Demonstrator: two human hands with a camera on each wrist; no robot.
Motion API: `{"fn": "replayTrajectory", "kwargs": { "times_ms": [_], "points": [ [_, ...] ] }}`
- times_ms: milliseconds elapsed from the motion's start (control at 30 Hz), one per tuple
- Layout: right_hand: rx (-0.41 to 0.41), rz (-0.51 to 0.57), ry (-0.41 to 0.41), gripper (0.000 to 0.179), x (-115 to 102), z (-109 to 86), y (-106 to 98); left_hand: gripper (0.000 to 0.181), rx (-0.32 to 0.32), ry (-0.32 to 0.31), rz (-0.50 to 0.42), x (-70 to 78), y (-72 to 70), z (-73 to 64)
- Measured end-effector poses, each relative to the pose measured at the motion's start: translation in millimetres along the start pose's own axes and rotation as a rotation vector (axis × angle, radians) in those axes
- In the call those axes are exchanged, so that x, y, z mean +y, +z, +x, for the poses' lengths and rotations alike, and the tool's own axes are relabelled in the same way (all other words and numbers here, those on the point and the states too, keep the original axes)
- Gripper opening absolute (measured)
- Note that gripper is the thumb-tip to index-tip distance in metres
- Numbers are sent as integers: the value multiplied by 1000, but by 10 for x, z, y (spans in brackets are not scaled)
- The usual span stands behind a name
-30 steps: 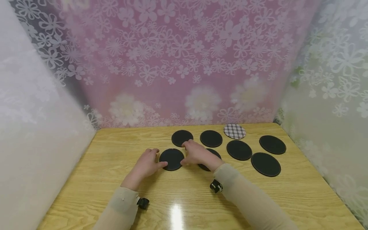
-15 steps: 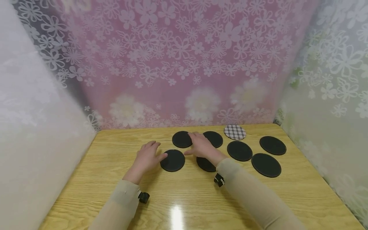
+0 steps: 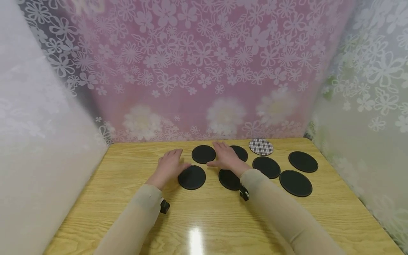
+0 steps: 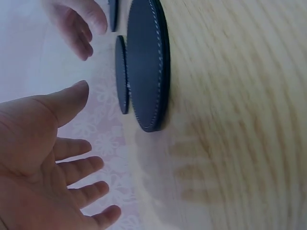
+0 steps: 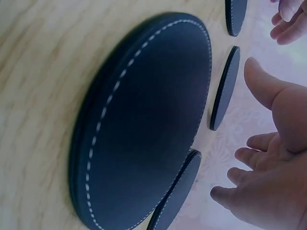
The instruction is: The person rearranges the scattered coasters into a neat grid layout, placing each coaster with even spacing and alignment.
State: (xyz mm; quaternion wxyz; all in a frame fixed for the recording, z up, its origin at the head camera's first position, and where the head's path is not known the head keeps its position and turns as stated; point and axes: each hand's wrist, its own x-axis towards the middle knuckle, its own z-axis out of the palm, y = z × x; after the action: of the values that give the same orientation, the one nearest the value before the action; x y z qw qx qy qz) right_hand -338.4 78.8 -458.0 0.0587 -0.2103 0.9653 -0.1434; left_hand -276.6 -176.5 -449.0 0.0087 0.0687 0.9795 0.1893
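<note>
My left hand [image 3: 170,165] is held above the table, empty, its thumb overlapping the edge of the front-left black round coaster [image 3: 192,178]. In the left wrist view the fingers are apart and that coaster [image 4: 144,67], with its white stitched rim, lies flat beside them. My right hand [image 3: 225,157] is raised too, holding nothing, thumb spread from loosely extended fingers. It hovers between the back-left black coaster [image 3: 203,154] and another back black coaster [image 3: 241,153], partly covering the latter. Below its wrist lies a black coaster [image 3: 228,179], large in the right wrist view.
Toward the right lie three more black coasters, one near the middle [image 3: 266,167], one at the back [image 3: 303,162] and one in front [image 3: 295,183]. A plaid coaster [image 3: 261,146] lies by the back edge. Flowered cloth [image 3: 204,71] encloses the wooden table [image 3: 127,170].
Both hands have risen from around the front-left coaster and moved away toward the back of the table. The right hand's fingers have straightened. The coasters stay where they were.
</note>
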Motion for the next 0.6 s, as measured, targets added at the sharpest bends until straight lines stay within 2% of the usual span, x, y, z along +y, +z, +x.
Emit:
{"fn": "replayTrajectory", "kwargs": {
  "times_ms": [267,467,600],
  "points": [
    [-26,-14,20,100,68,69,43,78,-4,-44,68,23,122,231],
    [-28,2,29,97,64,81,50,75,-16,-57,73,61,159,316],
    [-19,-23,32,95,69,79,44,73,-42,-66,44,55,241,409]
  ]
}}
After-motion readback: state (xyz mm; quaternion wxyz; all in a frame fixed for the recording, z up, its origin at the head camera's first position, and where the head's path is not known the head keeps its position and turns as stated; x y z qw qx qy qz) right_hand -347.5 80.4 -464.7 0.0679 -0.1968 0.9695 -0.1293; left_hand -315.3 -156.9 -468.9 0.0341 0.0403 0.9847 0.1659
